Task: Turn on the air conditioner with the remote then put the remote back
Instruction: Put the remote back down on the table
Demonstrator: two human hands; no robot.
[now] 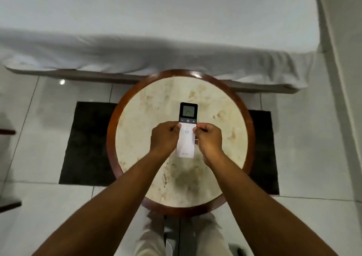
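2 hands on this thing, so here's the grip. Left hand [165, 138] has its fingertips pinched on the left edge of the remote [187, 130], right hand [208, 138] is pinched on the right edge, both closed on the white lower half just under the black button strip. Can't tell whether it's resting on the tabletop or lifted a hair off it, the angle doesn't give that away. Either way it sits over the middle of the round table [137, 118], screen end pointing away from me.

Handling-wise I'd guess it's light, stiff plastic, a bit slick on the glossy face, so the long side edges are the sensible place to hold. Pinching there also keeps me off the buttons. Probably wouldn't love a drop onto the tile floor [39, 206].

Writing: the little LCD [188, 110] is lit and I read it as 24, though it's a bit soft. Below that there's a minus, a power symbol [187, 121] and a plus in 1 row. There's a blue oval button lower down and some small grey print near the bottom edge, probably the brand, too tiny to read.

Further out: dark rug [88, 144] under the table, bed [156, 50] with white sheets right behind it.
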